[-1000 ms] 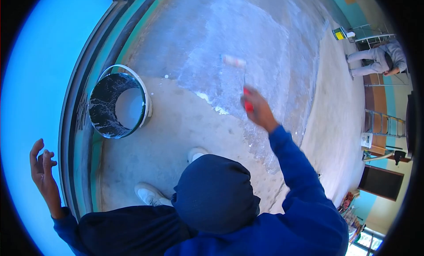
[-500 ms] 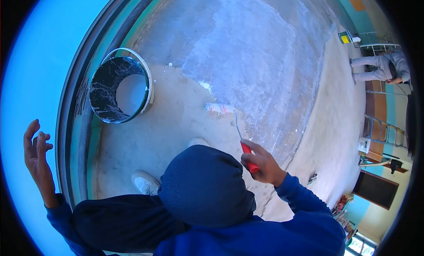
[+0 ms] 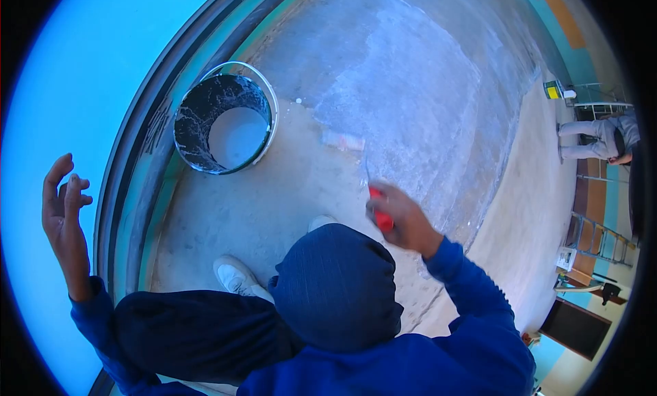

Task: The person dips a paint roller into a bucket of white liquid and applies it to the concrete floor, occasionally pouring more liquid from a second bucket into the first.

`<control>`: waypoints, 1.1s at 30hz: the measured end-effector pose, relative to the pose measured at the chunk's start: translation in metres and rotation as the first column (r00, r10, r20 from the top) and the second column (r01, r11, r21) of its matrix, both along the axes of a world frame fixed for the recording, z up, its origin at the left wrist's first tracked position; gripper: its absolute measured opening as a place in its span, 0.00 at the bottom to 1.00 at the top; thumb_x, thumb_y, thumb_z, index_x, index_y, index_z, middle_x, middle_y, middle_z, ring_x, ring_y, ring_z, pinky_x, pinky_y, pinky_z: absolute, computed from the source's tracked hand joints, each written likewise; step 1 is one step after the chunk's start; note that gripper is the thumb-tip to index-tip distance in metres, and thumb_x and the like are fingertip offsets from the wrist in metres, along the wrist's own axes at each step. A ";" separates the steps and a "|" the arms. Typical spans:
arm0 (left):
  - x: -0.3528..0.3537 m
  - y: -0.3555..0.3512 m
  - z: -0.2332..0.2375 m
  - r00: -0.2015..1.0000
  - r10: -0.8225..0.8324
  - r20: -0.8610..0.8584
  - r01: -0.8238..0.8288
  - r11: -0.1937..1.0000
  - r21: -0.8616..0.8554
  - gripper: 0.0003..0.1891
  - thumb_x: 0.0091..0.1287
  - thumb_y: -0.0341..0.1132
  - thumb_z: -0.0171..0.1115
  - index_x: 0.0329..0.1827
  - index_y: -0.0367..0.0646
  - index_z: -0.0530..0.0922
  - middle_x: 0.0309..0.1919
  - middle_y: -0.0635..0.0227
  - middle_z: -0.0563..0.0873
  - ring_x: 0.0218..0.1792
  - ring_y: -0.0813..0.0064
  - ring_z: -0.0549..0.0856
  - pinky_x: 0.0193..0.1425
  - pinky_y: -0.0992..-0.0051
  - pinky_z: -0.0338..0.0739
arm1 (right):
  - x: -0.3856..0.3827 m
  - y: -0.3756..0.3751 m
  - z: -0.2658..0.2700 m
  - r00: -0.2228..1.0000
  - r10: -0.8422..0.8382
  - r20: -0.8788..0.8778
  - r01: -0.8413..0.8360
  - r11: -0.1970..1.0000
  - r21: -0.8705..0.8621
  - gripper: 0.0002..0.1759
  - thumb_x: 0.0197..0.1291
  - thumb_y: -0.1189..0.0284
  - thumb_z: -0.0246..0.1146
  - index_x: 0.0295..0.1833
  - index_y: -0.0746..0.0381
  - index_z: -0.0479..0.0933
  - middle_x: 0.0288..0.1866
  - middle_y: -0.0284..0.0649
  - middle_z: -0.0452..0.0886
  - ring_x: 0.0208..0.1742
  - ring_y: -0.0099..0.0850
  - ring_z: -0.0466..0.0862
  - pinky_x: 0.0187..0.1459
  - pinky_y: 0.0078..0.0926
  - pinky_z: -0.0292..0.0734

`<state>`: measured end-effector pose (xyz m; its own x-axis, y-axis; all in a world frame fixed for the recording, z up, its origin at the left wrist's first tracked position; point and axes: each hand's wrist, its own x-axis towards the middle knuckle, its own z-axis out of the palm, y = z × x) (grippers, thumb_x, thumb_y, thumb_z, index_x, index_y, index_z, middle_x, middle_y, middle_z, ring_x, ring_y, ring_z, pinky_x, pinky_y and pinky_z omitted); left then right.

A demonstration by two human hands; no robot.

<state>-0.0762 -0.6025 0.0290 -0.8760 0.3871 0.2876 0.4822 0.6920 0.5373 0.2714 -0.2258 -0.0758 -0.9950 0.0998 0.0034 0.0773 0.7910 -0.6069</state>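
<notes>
On the concrete floor [image 3: 274, 204] by the blue wall [image 3: 82, 74], the person's right hand [image 3: 404, 221] has its fingers wrapped tight around the red handle [image 3: 381, 219] of a paint roller. The roller's blurred sleeve [image 3: 342, 141] sits ahead of the hand at the edge of the whitish coated patch [image 3: 410, 88], near the paint-spattered bucket [image 3: 194, 122]. The left hand [image 3: 63, 204] is raised against the wall, holding nothing, fingers loosely apart and slightly curled. Another person [image 3: 595, 137] crouches well away, beyond a ladder [image 3: 595, 237].
</notes>
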 end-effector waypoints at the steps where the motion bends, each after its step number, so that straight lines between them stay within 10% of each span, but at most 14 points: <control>1: -0.002 0.004 -0.001 1.000 -0.013 0.002 0.013 1.000 0.013 0.25 0.68 0.53 0.57 0.63 0.49 0.73 0.62 0.61 0.77 0.49 0.68 0.83 0.47 0.70 0.82 | -0.015 0.009 -0.007 0.999 -0.024 -0.042 0.025 0.999 0.047 0.21 0.43 0.82 0.66 0.46 0.59 0.75 0.57 0.55 0.74 0.57 0.53 0.76 0.56 0.39 0.74; 11: 0.005 -0.013 0.004 0.999 -0.013 0.045 0.010 0.997 0.075 0.23 0.70 0.49 0.57 0.62 0.47 0.74 0.61 0.61 0.77 0.46 0.71 0.83 0.46 0.73 0.82 | -0.080 -0.027 -0.014 0.970 0.156 -0.188 -0.123 0.977 0.177 0.15 0.45 0.76 0.65 0.42 0.57 0.73 0.39 0.49 0.74 0.38 0.48 0.78 0.38 0.44 0.74; 22: 0.000 -0.008 -0.002 1.000 -0.001 0.019 0.000 0.998 0.068 0.24 0.69 0.52 0.57 0.63 0.49 0.74 0.61 0.60 0.77 0.47 0.70 0.83 0.44 0.73 0.82 | -0.098 -0.048 -0.026 0.997 0.068 -0.025 -0.061 0.971 0.231 0.17 0.46 0.75 0.65 0.45 0.56 0.73 0.44 0.51 0.75 0.42 0.49 0.80 0.41 0.43 0.77; 33: -0.006 -0.001 -0.011 0.995 0.003 0.101 -0.013 0.995 0.095 0.23 0.70 0.50 0.57 0.62 0.46 0.74 0.61 0.61 0.77 0.43 0.73 0.83 0.41 0.75 0.83 | -0.224 0.192 -0.103 0.945 -0.185 -0.269 0.253 0.935 0.246 0.12 0.48 0.79 0.59 0.41 0.57 0.75 0.39 0.50 0.76 0.42 0.52 0.79 0.42 0.45 0.76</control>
